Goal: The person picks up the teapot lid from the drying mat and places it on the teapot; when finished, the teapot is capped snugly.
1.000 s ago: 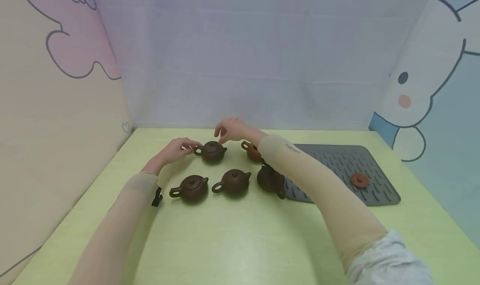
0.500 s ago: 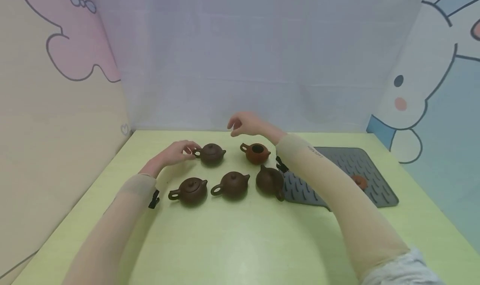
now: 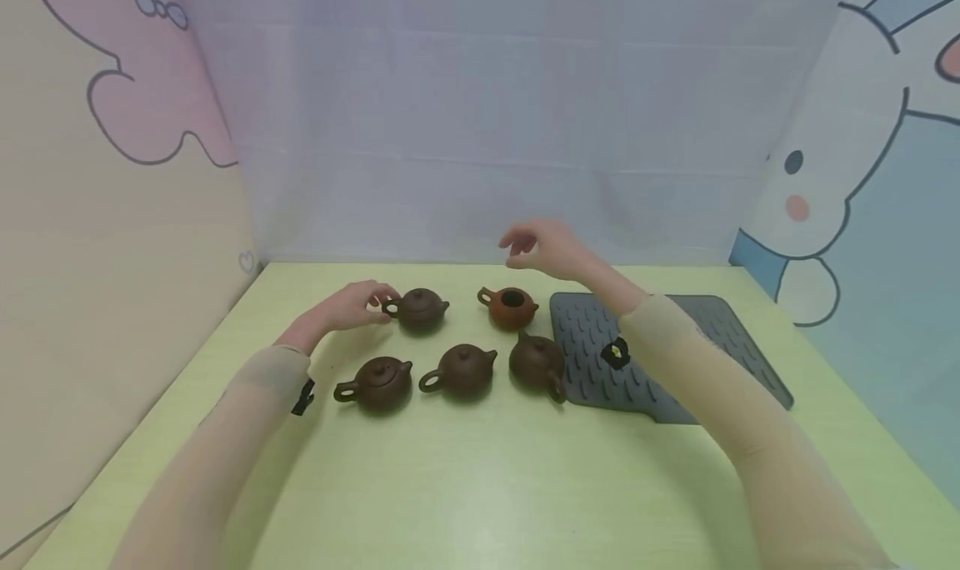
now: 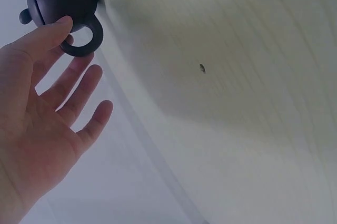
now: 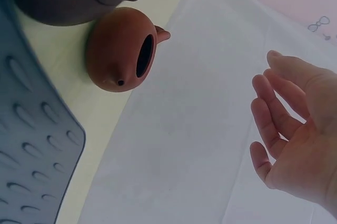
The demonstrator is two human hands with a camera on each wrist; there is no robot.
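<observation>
At the back left, my left hand (image 3: 360,305) pinches the handle of a dark brown teapot (image 3: 422,311) between thumb and forefinger. That teapot stands on the table with its lid on and its spout to the right. In the left wrist view the other fingers spread loosely below the handle (image 4: 84,47). My right hand (image 3: 551,247) hangs in the air behind and right of a reddish teapot (image 3: 510,307), holding nothing, its fingers loosely bent. The reddish teapot has no lid on, and its dark opening (image 5: 145,55) shows in the right wrist view.
Nearer the front stand three dark teapots: a left one (image 3: 384,384), a middle one (image 3: 467,372) and a right one (image 3: 537,362), whose handle points forward. A grey ridged mat (image 3: 592,378) lies to the right, partly under my right forearm. A white curtain (image 3: 450,137) closes the back.
My right hand has moved right, from beside the back-left teapot to beyond the reddish one. My left hand stays at the handle. The reddish lid on the mat is now hidden behind my right arm.
</observation>
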